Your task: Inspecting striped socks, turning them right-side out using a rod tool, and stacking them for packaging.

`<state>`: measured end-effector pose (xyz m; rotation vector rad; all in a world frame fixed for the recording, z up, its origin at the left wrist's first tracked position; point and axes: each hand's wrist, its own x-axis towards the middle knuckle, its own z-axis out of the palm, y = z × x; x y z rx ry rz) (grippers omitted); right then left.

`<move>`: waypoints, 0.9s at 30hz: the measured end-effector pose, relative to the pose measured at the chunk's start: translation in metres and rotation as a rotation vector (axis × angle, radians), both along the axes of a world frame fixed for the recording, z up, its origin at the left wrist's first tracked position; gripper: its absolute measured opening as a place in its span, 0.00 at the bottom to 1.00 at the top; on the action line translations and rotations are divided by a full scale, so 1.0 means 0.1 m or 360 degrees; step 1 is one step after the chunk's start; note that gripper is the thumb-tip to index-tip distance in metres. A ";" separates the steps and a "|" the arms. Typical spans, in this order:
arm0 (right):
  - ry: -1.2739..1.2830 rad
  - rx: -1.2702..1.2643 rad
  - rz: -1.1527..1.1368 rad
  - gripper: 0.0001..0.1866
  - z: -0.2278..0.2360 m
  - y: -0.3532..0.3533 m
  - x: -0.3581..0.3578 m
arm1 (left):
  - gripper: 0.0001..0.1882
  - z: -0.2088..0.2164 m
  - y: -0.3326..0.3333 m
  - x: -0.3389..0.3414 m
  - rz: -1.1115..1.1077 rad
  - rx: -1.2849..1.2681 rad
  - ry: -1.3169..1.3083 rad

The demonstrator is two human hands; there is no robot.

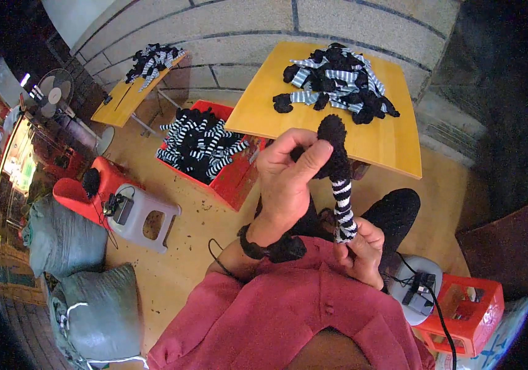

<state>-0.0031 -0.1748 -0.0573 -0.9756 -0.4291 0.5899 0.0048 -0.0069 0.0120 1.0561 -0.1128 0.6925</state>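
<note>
A long plush piece (343, 200) hangs upright in front of my body, fuzzy black at the top and striped black and white below. My left hand (292, 176) pinches its black part between thumb and fingers. Lower down, the fingers of my right hand (364, 254) close on the striped end. Just beyond my hands, a heap of similar black pieces with grey-and-white striped tubes (338, 80) lies on a yellow wooden table (264, 102). My left wrist wears a black band with a fuzzy black lump (285, 248).
Left of the table, a red bin (236, 185) holds many striped pieces (199, 142). A smaller table (113, 111) carries another pile. Stools (153, 213) (424, 283), a red crate (474, 308), stuffed green sacks (100, 308), a fan (56, 92) and loose cables surround me.
</note>
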 end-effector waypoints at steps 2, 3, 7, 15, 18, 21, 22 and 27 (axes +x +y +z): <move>-0.0037 0.0064 -0.0067 0.11 -0.03 0.02 0.01 | 0.06 -0.10 -0.05 0.00 0.0027 -0.0022 0.0034; -0.0037 0.0065 -0.0069 0.11 -0.04 0.02 0.02 | 0.06 -0.11 -0.10 -0.01 -0.0011 -0.0067 0.0024; 0.0439 0.0521 0.0441 0.12 -0.09 0.04 0.15 | 0.06 -0.17 -0.11 0.02 -0.0155 -0.0037 0.0020; 0.0108 0.0036 0.0099 0.08 0.10 0.01 0.06 | 0.13 0.04 0.02 -0.01 -0.0206 0.0013 -0.0008; 0.0032 -0.0113 0.0068 0.07 0.10 0.00 0.05 | 0.19 0.03 0.19 0.06 -0.0295 0.0015 -0.0094; -0.0066 -0.0153 0.0021 0.08 0.05 0.02 0.02 | 0.16 0.05 0.26 0.08 -0.0436 -0.0072 -0.0096; -0.0141 -0.0087 -0.0029 0.09 0.01 0.04 0.01 | 0.16 0.05 0.26 0.09 -0.0429 -0.0071 -0.0097; -0.0450 -0.0217 -0.0213 0.07 -0.10 0.05 0.02 | 0.10 0.11 0.20 0.07 -0.0377 -0.0391 -0.0113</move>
